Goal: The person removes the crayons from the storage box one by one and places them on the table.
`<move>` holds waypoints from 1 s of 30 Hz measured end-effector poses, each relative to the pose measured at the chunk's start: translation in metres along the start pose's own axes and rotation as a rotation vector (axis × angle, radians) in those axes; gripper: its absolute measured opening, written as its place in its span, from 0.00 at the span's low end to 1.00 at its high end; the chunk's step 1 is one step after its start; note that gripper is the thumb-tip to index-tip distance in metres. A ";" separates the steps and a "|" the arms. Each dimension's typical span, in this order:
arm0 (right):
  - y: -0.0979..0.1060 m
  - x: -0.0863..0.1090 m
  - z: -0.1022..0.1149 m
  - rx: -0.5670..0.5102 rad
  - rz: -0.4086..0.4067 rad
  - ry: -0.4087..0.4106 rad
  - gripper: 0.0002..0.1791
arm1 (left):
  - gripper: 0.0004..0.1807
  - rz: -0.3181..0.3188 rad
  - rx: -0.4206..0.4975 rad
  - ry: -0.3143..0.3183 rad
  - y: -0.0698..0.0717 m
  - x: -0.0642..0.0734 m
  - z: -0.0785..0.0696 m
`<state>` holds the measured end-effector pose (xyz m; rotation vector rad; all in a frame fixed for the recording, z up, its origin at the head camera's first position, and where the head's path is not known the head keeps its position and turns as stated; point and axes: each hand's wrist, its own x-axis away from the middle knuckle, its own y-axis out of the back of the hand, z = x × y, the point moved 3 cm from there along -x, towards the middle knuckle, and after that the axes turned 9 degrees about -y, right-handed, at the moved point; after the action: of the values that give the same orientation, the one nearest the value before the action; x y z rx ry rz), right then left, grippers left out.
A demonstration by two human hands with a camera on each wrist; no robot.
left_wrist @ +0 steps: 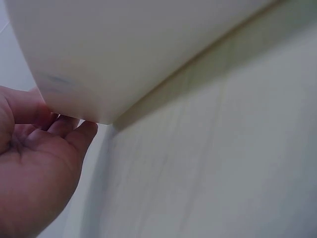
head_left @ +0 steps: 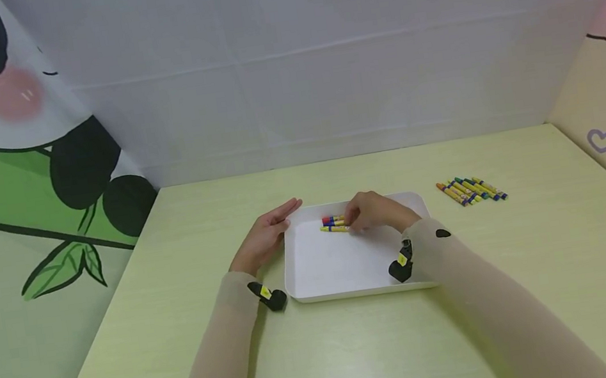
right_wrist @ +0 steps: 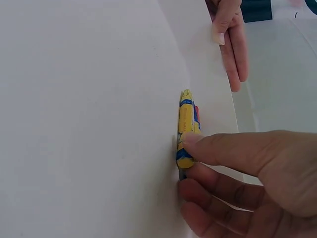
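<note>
A shallow white tray (head_left: 326,273) lies on the table. At its far left corner my left hand (head_left: 263,240) holds the rim, thumb over the edge and the other fingers outside; the left wrist view shows the fingers against the tray's outer wall. My right hand (head_left: 377,211) is over the tray, pinching a yellow crayon (right_wrist: 186,119) with blue bands between thumb and fingers. Right beside that crayon, toward the far wall of the tray, lies a red crayon (head_left: 332,218), with another blue-banded one between them. My right fingers hide their near ends.
Several crayons (head_left: 472,190) with yellow wrappers lie in a slanted row on the pale table (head_left: 360,349), right of the tray. A white cloth wall (head_left: 325,95) stands behind, with printed panels at both sides.
</note>
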<state>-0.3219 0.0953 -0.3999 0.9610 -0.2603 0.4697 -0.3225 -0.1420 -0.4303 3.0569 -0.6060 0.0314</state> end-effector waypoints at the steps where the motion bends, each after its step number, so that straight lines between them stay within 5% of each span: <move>1: -0.001 0.000 0.001 0.003 -0.002 -0.005 0.07 | 0.28 0.001 -0.001 0.001 0.000 0.000 0.000; 15: 0.000 0.008 0.007 0.061 -0.018 0.036 0.04 | 0.28 0.006 0.002 0.005 0.001 0.001 -0.002; 30: 0.029 0.027 -0.003 0.019 -0.056 0.044 0.09 | 0.28 0.005 -0.020 -0.003 0.001 0.000 0.000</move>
<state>-0.3129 0.1191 -0.3691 0.9731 -0.1890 0.4426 -0.3224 -0.1429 -0.4301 3.0373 -0.6105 0.0201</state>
